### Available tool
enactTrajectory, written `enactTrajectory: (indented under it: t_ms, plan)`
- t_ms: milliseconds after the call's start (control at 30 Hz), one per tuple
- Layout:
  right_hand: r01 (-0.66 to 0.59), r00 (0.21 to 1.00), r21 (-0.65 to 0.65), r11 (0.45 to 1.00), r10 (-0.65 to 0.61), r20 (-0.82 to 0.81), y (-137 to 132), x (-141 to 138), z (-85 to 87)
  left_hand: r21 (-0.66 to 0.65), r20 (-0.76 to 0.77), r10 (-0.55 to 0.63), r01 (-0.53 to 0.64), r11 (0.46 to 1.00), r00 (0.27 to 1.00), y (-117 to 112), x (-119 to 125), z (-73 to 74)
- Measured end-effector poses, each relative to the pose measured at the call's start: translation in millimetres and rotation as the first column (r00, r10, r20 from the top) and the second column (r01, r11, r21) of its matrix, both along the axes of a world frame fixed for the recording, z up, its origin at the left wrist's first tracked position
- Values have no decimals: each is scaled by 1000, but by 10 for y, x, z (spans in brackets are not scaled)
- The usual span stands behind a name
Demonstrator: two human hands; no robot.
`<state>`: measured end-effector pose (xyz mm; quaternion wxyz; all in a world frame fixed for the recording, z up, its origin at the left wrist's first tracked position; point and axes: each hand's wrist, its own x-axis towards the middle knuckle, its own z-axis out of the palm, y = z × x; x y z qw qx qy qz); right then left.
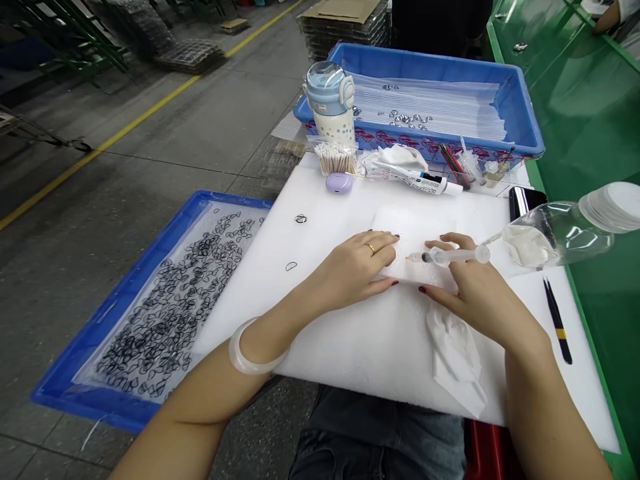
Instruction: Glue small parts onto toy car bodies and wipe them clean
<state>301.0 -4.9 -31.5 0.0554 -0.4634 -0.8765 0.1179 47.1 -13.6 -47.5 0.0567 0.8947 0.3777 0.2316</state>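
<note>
A small white foam block (415, 223) lies on the larger white foam sheet (345, 353). My left hand (357, 270), wearing a ring, grips the block's left side, thumb at the near edge and fingers over the top. My right hand (467, 277) is at the block's right side, thumb low and fingers bent. Between its fingers is a clear syringe (443, 257), its orange tip pointing left towards my left fingers. A crumpled white cloth (455, 353) lies below my right hand. What is on the block between the hands is too small to make out.
Black wire loops fill a blue tray (55, 383) at left; a few loops (301, 219) lie on the sheet. Further back stand a cup (330, 100), cotton swabs (335, 160), a tube (415, 179) and a blue bin (430, 60). Tweezers (557, 320) and a bottle (575, 230) are right.
</note>
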Motion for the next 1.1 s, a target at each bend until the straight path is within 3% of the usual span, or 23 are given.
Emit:
enactTrajectory:
  t_ms: [700, 1100]
  plan:
    - [4, 1000, 8, 1000, -4, 8, -7, -2, 1, 16, 96, -34, 33, 999, 995, 15, -16, -22]
    - [-1, 1000, -6, 1000, 2, 14, 6, -2, 7, 135, 143, -136, 117, 984, 980, 52, -62, -61]
